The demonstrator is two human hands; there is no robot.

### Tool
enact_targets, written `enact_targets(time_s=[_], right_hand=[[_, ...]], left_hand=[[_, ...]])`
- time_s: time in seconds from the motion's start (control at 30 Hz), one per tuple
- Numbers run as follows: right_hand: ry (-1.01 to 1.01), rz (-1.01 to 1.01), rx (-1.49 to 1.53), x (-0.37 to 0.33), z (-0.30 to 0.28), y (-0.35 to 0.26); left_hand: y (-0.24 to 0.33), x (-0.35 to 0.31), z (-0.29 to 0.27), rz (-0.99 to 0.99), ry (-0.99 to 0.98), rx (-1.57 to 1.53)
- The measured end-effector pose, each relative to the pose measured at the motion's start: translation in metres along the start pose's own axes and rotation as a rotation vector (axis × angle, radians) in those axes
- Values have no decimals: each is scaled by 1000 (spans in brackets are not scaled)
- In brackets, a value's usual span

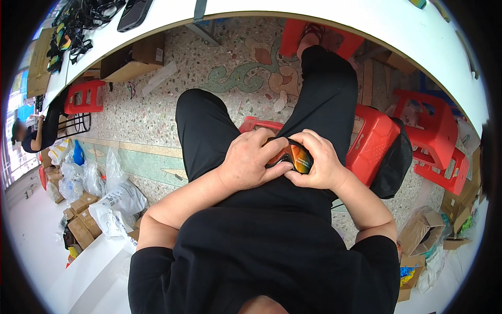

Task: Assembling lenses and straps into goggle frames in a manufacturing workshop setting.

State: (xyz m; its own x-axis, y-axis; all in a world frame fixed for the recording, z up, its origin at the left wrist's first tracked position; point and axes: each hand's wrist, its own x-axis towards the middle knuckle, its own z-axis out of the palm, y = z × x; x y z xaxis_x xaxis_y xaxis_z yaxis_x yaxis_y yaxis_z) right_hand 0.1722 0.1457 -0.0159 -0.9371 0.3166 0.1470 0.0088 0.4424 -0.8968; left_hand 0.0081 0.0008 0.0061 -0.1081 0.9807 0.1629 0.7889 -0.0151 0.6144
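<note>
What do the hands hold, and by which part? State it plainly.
Both hands hold a pair of black-framed sunglasses with orange mirrored lenses: left hand covers one end, right hand takes its grip on the other lens's rim.

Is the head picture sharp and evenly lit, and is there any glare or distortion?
Head view: strong fisheye bending, so the white table edge curves; dark vignette at the corners; the window at far left is overexposed; the orange lens of the glasses, held between left hand and right hand, shows a sheen; the centre is sharp.
</note>
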Motion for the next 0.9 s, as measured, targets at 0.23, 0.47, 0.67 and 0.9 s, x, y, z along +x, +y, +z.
enact_targets(time_s=[0.23, 0.47, 0.67, 0.9], right_hand=[[-11, 16, 79, 4, 5, 20], [107, 15, 164, 3, 12, 27], [149, -21, 83, 6, 15, 30], [70, 30, 73, 4, 5, 22]], left_hand=[[-5, 9, 9, -33, -20, -17], [-11, 19, 17, -78, -63, -117], [-9, 21, 18, -232, -105, -256], [-7, 16, 9, -197, -105, -157]])
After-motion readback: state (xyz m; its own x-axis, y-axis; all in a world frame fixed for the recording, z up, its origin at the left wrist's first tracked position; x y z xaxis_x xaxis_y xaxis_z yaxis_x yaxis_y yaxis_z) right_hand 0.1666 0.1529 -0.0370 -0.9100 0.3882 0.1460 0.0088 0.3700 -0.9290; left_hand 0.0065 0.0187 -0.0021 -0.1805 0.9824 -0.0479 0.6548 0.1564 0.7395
